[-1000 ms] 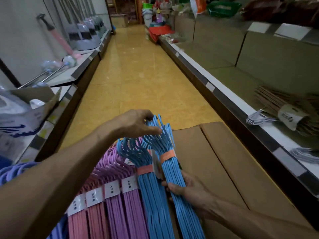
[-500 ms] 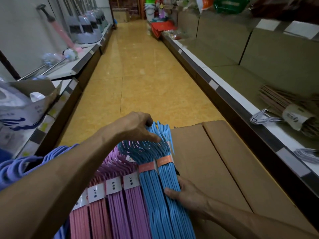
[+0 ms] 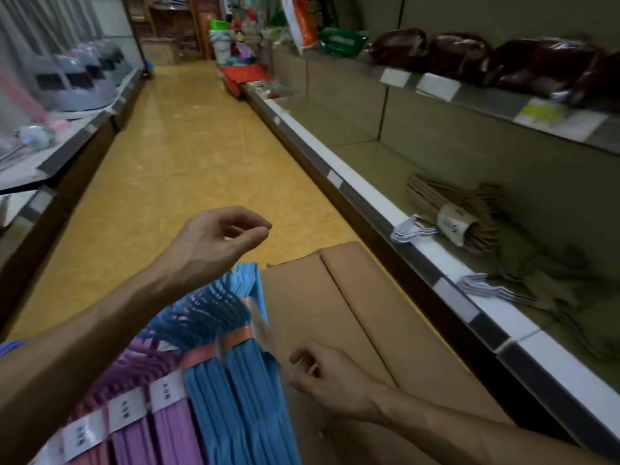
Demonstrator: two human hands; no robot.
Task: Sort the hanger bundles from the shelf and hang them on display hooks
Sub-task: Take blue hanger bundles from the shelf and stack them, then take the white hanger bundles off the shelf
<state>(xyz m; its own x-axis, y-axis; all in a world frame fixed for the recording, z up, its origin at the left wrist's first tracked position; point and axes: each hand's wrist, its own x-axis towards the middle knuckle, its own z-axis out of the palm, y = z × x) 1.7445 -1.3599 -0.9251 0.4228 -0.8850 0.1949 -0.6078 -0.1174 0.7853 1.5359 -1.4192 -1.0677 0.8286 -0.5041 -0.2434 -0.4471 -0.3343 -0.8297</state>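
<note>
Hanger bundles in blue (image 3: 235, 380), purple (image 3: 167, 427) and pink (image 3: 87, 458) lie side by side just left of the right hand (image 3: 322, 374), whose loosely curled fingers hold nothing. Stiff, light plastic, probably; the orange band (image 3: 236, 335) looks the surest hold. Above their hooks the left hand (image 3: 218, 243) hovers, half curled and empty. Cardboard (image 3: 352, 313) lies open rightward; beyond it, the shelf edge (image 3: 365, 193) and brown hanger bundles (image 3: 459, 216).

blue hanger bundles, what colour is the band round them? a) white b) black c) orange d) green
c, each of the blue hanger bundles has an orange band just below its hooks; the purple bundles beside them carry white labels.
</note>
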